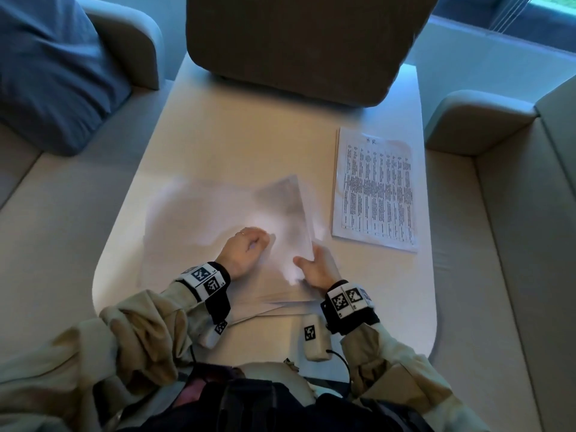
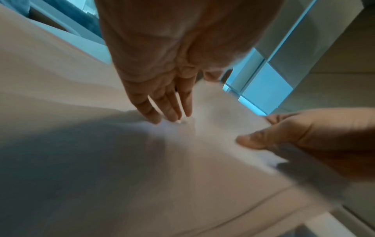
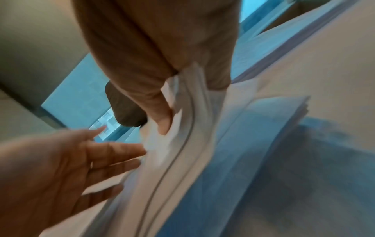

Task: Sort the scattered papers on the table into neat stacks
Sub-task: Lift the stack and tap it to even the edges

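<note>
While pinching a lifted sheet (image 1: 290, 210) at its near edge, right hand (image 1: 318, 266), thumb over and fingers under, clamped on it, likely to peel it off for sorting. Left hand (image 1: 246, 249) flat, fingers straight, pressing loose pile (image 1: 193, 219) near front-middle of desk (image 1: 249, 145), probably to stop it sliding. Finished printed stack (image 1: 375, 188) squared along right edge of desk. Heavy blur; sheet count unclear.

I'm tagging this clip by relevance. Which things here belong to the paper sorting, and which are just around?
Part of the job:
- loose papers
- lifted sheets, held by right hand
- left hand, resting on the pile
- printed stack
- table

Just around:
- brown chair
- blue cushion
</note>
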Available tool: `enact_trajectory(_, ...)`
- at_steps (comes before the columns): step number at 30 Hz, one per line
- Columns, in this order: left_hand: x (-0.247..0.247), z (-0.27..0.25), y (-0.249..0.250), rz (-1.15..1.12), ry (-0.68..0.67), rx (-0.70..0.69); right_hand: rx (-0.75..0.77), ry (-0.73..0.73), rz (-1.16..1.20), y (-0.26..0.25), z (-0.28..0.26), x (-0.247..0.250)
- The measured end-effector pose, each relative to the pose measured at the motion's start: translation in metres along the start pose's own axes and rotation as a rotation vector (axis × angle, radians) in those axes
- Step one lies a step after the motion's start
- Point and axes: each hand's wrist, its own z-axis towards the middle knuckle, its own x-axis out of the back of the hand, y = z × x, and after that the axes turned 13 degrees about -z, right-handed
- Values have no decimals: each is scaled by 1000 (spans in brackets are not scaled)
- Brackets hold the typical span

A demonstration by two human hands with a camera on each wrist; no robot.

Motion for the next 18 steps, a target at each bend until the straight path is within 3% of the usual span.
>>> enact_trajectory(3,17,-4,-17,118,44,-90,-4,49,53,4,0,6)
enact_trajectory(7,46,-10,-34,287,166,33,47,160,-189,2,3,11)
enact_trajectory(9,59,-12,-41,288,212,59,80,185,-360,-1,7,10)
enact_trajectory(13,72,-8,-44,223,208,75,-3,134,-562,-14,19,11)
enact_trajectory(18,71,-7,-45,208,223,69,-66,125,-525,-19,30,14)
